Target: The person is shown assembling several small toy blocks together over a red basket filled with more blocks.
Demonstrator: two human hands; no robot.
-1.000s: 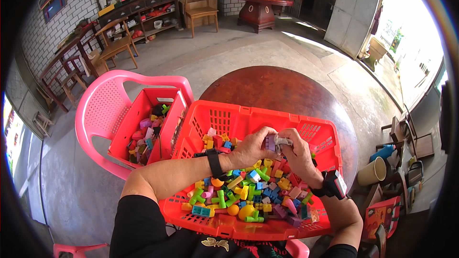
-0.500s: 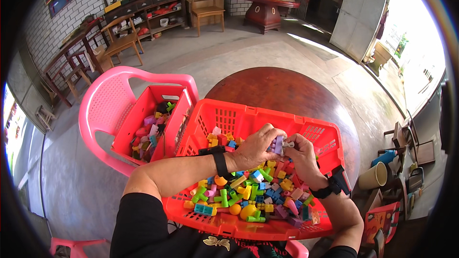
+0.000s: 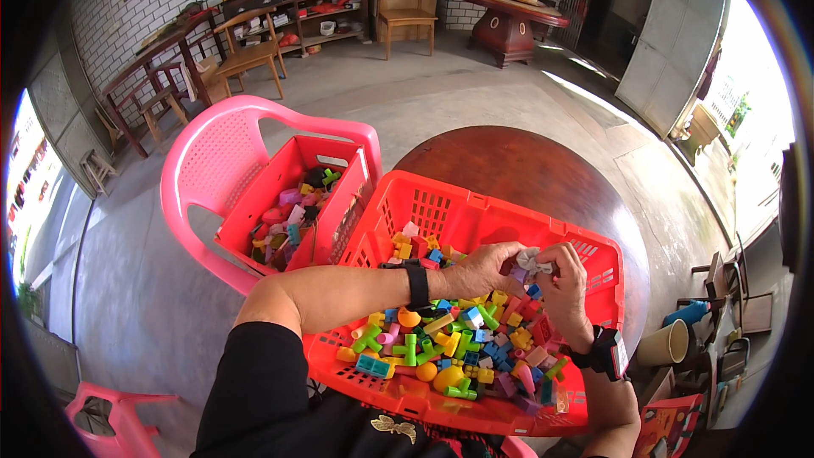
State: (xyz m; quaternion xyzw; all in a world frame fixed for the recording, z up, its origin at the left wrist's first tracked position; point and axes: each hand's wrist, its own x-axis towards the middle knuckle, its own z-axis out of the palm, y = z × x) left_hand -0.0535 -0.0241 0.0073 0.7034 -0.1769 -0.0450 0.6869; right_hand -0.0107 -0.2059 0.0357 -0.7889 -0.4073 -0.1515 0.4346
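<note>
Both my hands meet above the far right part of a large red plastic basket (image 3: 509, 225). My left hand (image 3: 482, 271) is closed on a purple toy block (image 3: 518, 275), mostly covered by the fingers. Pinched in my right hand (image 3: 564, 282) is a crumpled grey-white cloth (image 3: 532, 260), pressed against the block. Below my hands, a heap of colourful toy building blocks (image 3: 462, 343) fills the basket. Green pipe-shaped pieces (image 3: 411, 349) and a yellow rounded piece (image 3: 447, 379) lie among them.
The basket rests on a round dark wooden table (image 3: 509, 153). To its left a pink plastic chair (image 3: 212, 148) carries a red box (image 3: 246, 229) with more toy pieces. A pink stool (image 3: 119, 416) stands at the lower left, a cream bucket (image 3: 664, 344) at the right.
The cloth now shows more between my hands, and the purple block less. My view has shifted a little, moving the room and basket rightward in the picture.
</note>
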